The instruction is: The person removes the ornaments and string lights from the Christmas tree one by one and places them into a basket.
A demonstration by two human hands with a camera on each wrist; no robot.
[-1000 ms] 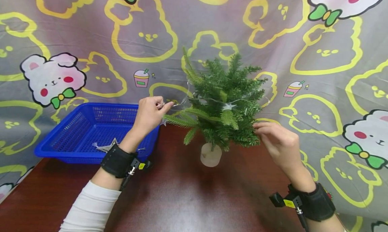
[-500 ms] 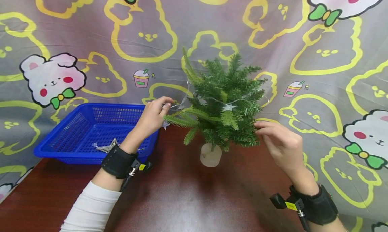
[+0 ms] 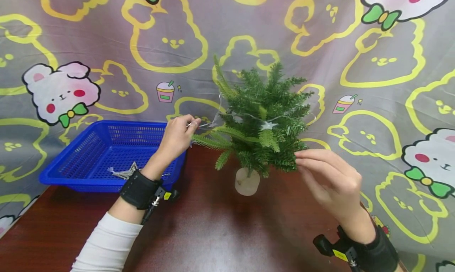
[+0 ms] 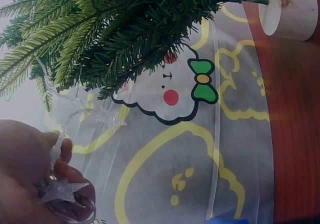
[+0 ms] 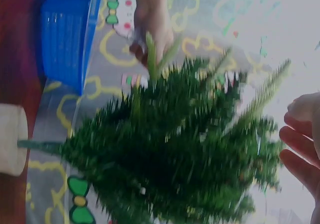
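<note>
A small artificial Christmas tree (image 3: 273, 94) stands upright on a pale round base (image 3: 247, 184). Clear star string lights (image 3: 269, 125) cross its front and run off its left side to my left hand (image 3: 176, 136). That hand pinches the wire between thumb and fingers; in the left wrist view a clear star (image 4: 64, 191) and looped wire lie at the fingers. On the tree's other side is my right hand (image 3: 335, 181), its fingertips right at the lower right branches. The fingers (image 5: 302, 144) are loosely extended in the right wrist view, with nothing visible between them.
A blue plastic basket (image 3: 89, 181) sits at the left of the dark red-brown table (image 3: 213, 232). Inside it lies a silvery star ornament (image 3: 127, 172). A grey cartoon-print cloth (image 3: 117, 42) hangs close behind the tree.
My right hand has shifted slightly down and to the right beside the lower branches. My left hand has changed its finger position on the string lights; the tree has stayed in place.
</note>
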